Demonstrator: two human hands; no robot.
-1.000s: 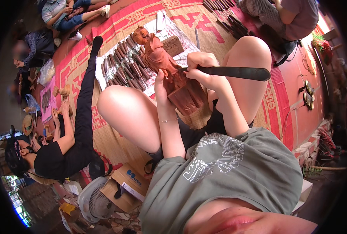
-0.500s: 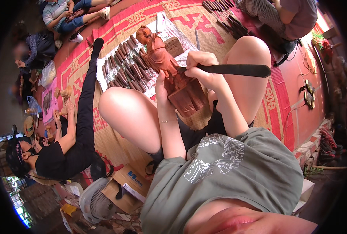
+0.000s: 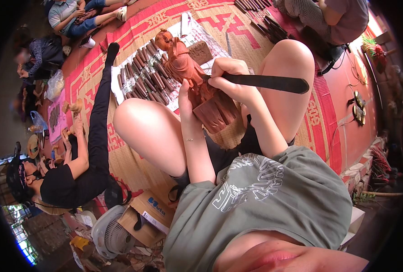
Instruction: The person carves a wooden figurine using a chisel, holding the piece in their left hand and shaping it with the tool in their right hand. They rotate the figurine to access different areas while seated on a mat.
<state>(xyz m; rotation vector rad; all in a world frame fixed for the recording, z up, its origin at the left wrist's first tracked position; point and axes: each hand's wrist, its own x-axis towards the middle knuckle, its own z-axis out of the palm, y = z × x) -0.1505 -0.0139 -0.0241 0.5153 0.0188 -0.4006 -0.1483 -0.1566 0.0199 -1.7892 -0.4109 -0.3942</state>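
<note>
A reddish-brown carved wooden figure (image 3: 183, 63) leans between my bent knees, its head toward the far side and its blocky base toward me. My left hand (image 3: 188, 111) grips the left side of it low down, with the thumb up along the wood and the other fingers hidden behind. Closed around a carving tool with a long, flat dark handle (image 3: 274, 83), my right hand (image 3: 232, 81) rests against the figure's right side. The handle sticks out to the right past my right knee. The tool's working end meets the carving, mostly hidden by my fingers.
Many wooden-handled carving tools (image 3: 149, 77) lie in rows on a white cloth beyond my left knee. A carved wood block (image 3: 200, 52) sits behind the figure. A person in black (image 3: 74, 181) works at the left. A fan (image 3: 115, 231) and a cardboard box (image 3: 149, 215) stand nearby.
The tool's handle and my right hand have shifted slightly left and toward me. The figure's head has tipped a little left. My left hand keeps its hold.
</note>
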